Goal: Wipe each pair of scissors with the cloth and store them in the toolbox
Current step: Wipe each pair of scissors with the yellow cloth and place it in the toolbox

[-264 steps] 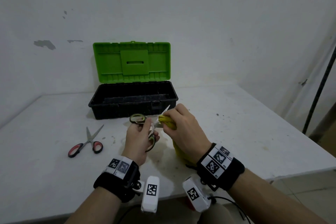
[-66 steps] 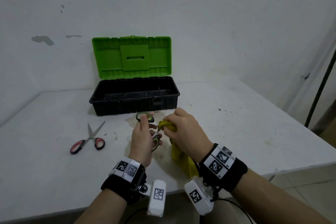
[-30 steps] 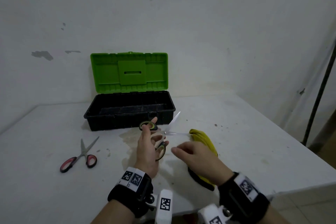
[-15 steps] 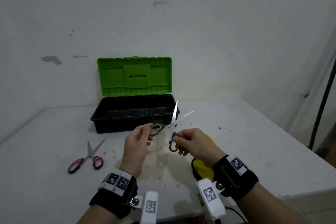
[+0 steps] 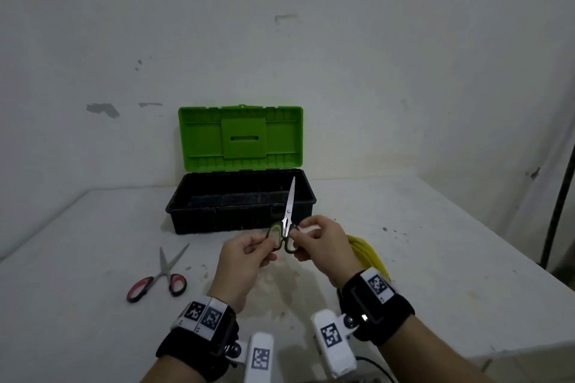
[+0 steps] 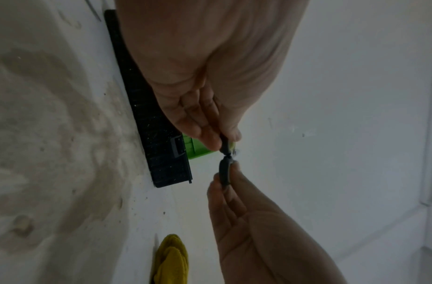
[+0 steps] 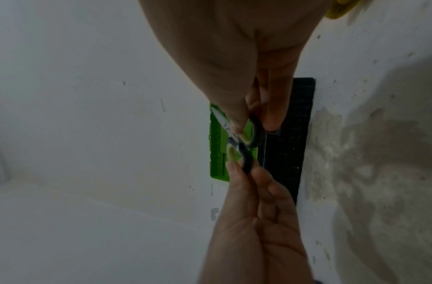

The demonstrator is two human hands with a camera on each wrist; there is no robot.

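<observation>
Both hands hold the green-handled scissors [image 5: 287, 227] upright above the table, blades closed and pointing at the toolbox [image 5: 239, 211]. My left hand [image 5: 249, 250] pinches the left handle loop [image 6: 225, 143]. My right hand [image 5: 314, 242] pinches the right loop [image 7: 255, 132]. The toolbox is black with an upright green lid [image 5: 240, 138], and I see nothing inside. The yellow cloth [image 5: 367, 255] lies on the table behind my right wrist. Red-handled scissors [image 5: 161, 274] lie slightly open on the table at the left.
The white table [image 5: 435, 258] is stained in front of the toolbox, and its right edge falls away close by. A plain wall stands behind. A dark pole [image 5: 560, 196] rises at the far right.
The cloth was let go onto the table about a second ago. My right hand took the right handle loop, and the open blades have come together and point upward.
</observation>
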